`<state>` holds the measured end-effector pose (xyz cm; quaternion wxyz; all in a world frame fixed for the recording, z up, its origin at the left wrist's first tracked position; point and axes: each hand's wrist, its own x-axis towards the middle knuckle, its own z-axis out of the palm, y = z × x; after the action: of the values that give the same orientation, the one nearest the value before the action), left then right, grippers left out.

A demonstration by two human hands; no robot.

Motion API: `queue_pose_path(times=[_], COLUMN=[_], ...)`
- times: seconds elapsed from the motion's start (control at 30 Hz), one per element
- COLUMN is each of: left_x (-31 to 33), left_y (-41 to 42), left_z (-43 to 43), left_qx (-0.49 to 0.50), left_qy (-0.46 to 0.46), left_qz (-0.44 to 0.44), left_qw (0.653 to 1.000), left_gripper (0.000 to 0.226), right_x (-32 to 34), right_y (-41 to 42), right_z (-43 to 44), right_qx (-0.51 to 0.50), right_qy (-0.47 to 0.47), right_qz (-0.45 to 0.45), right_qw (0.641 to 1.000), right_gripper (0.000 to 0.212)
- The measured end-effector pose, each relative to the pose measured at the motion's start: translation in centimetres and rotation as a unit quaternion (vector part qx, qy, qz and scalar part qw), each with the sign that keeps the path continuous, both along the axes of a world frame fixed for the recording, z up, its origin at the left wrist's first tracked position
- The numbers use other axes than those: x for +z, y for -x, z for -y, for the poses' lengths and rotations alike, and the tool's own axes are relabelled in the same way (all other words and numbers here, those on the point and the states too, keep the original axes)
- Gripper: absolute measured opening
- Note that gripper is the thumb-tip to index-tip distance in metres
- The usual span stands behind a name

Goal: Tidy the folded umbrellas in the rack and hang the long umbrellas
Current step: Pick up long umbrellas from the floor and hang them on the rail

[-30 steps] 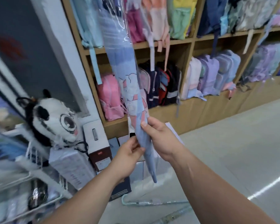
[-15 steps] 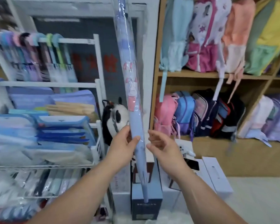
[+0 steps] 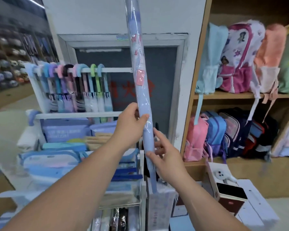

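A long pale blue umbrella (image 3: pixel 141 67) in a clear plastic sleeve stands almost upright in front of me, its handle end out of view at the top and its tip pointing down. My left hand (image 3: pixel 130 121) grips its lower shaft. Just below, my right hand (image 3: pixel 163 155) pinches the sleeve between thumb and fingers. Left of the umbrella stands the white rack (image 3: pixel 40 94). Several long umbrellas (image 3: pixel 83 87) hang by coloured hooked handles from its top rail (image 3: pixel 118 70). Folded umbrellas in packets (image 3: pixel 65 132) lie on the rack's shelves below.
Wooden shelves (image 3: pixel 227 95) with several backpacks fill the right side. White boxes (image 3: pixel 250 207) and a blue box sit on the floor at lower right. A grey framed panel (image 3: pixel 160 67) stands behind the umbrella.
My view has swung left from the backpack shelves to face the rack. The umbrella has risen and turned more upright. My left hand has slid higher on the shaft than my right hand.
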<state>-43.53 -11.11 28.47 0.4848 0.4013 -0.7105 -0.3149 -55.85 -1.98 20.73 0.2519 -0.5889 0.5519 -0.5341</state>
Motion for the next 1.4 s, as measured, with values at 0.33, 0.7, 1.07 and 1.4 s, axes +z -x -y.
queue_pose_path(times=[0.33,0.7,1.07,1.4], left_x=[5.0,12.5,16.9,21.5], left_y=[-2.5,-0.1,-0.3,-3.4], left_z=[5.8,16.0,21.5,25.9], left_qx=[-0.11,-0.046,-0.028,-0.02], left_qy=[-0.005,0.039,0.047,0.089], left_qz=[-0.071,-0.071,0.003,-0.014], left_qw=[0.991,0.996,0.998,0.996], left_gripper=[0.039,0.078,0.093,0.094], right_x=[5.0,12.4,19.1,24.6], right_y=[-1.0,2.5,2.7,-1.4], right_z=[8.9,22.8,31.3,35.5], right_qx=[0.042,0.118,0.151,0.127], right_qy=[0.083,0.124,0.155,0.166], right_qz=[0.015,-0.018,-0.038,-0.059], right_qw=[0.996,0.985,0.976,0.976], right_gripper=[0.064,0.066,0.064,0.071])
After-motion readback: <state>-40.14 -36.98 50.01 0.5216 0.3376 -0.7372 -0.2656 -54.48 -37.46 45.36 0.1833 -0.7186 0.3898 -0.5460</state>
